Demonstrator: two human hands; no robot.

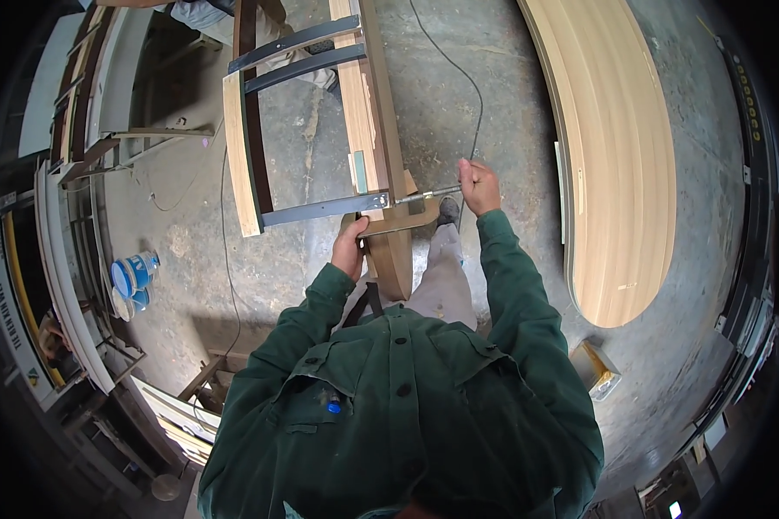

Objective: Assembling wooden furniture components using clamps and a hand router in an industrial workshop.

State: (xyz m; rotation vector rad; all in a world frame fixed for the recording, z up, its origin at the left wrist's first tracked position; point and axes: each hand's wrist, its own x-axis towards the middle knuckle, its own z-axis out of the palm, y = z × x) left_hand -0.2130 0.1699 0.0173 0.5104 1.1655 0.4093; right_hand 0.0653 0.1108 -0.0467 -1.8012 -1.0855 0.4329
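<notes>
A C-clamp with a tan frame (404, 223) and a threaded screw sits at the near end of a long wooden workpiece (355, 104). My right hand (479, 185) is closed round the outer end of its screw; the fist hides the handle. My left hand (349, 249) grips the other end of the frame, thumb on top, beside the wood. A dark grey crossbar (320, 208) runs from the workpiece to a pale wooden strip (241, 156) on the left. Two more dark crossbars (299, 43) span the far part. A wooden beam (389, 264) extends beneath the clamp toward me.
A large, round-ended wooden panel (625, 173) stands on the right. Blue buckets (134, 275) sit on the concrete floor at left, near racks of boards (69, 285). A cable (476, 86) crosses the floor. Another person (203, 17) stands at the far left.
</notes>
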